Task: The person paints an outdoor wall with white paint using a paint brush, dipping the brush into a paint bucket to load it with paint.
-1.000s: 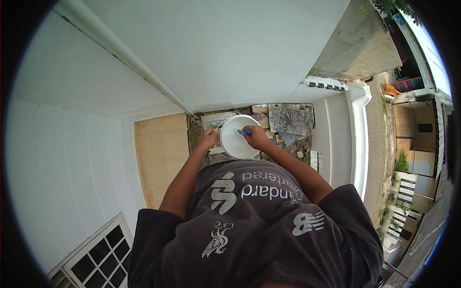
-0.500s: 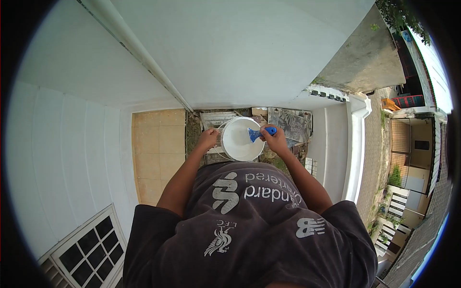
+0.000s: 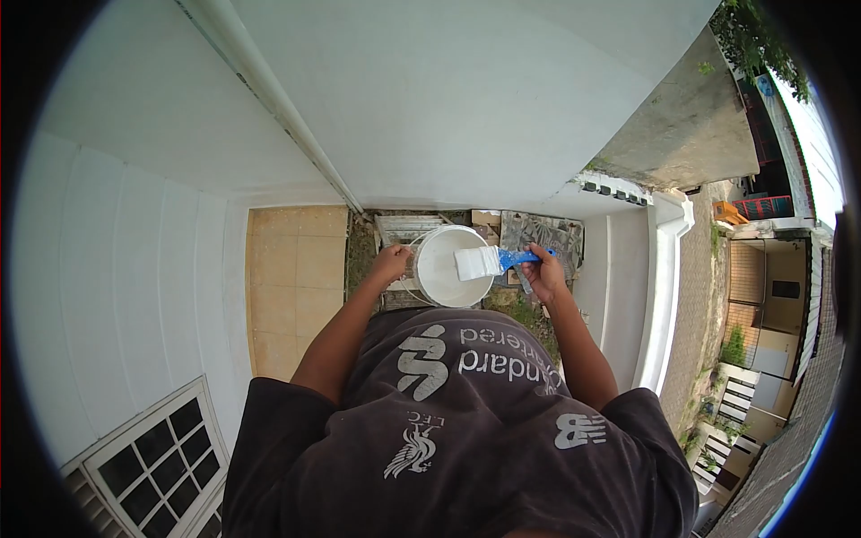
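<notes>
A white paint bucket is in front of my body, its wire handle looping on the left side. My left hand is closed at the bucket's left side, gripping the wire handle by the rim. My right hand holds a paintbrush by its blue handle, to the right of the bucket. The brush's bristles are coated in white paint and overlap the bucket's right rim and opening, pointing left. White paint shows inside the bucket.
A white wall rises ahead, with a vertical pipe at its left. Below lie tan floor tiles, boards and a patterned dark panel. A low white wall borders the right, and a paned window is at lower left.
My right hand has moved right, lifting the paintbrush up out of the bucket's mouth, so its white-coated bristles now show. My left hand stays at the bucket's side.
</notes>
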Motion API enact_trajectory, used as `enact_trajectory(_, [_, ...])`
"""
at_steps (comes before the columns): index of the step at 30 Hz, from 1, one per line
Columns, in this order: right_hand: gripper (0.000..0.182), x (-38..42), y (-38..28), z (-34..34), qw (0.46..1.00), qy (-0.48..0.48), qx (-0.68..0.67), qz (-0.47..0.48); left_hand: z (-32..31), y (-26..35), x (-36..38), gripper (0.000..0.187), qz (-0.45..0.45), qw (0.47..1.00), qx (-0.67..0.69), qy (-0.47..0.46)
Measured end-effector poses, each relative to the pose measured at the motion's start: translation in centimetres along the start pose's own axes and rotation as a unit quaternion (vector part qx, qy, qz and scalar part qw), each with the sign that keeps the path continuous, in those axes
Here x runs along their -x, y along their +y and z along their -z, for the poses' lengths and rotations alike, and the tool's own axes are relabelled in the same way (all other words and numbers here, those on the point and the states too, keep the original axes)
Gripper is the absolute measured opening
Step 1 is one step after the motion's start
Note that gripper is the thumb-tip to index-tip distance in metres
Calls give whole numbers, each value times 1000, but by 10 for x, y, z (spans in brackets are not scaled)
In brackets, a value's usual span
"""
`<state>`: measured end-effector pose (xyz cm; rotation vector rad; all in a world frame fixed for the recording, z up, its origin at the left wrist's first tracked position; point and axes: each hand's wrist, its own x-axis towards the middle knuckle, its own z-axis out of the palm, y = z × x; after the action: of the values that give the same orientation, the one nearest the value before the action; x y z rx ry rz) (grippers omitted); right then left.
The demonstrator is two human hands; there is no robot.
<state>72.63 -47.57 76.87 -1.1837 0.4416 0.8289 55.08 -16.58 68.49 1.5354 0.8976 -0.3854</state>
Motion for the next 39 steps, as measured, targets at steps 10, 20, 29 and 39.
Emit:
enact_trajectory(10, [19, -15, 13, 15, 993, 42, -76, -74, -2, -2, -3, 30, -8, 1000, 3, 0])
enact_trajectory(20, [19, -9, 11, 9, 993, 47, -76, -78, -2, -6, -6, 29, -22, 1000, -9, 12])
enact_trajectory(29, [17, -9, 12, 10, 993, 26, -86, -80, -3, -3, -4, 30, -13, 1000, -14, 14])
enact_trajectory(39, [15, -9, 14, 11, 993, 31, -87, -76, -3, -1, -2, 29, -5, 1000, 10, 4])
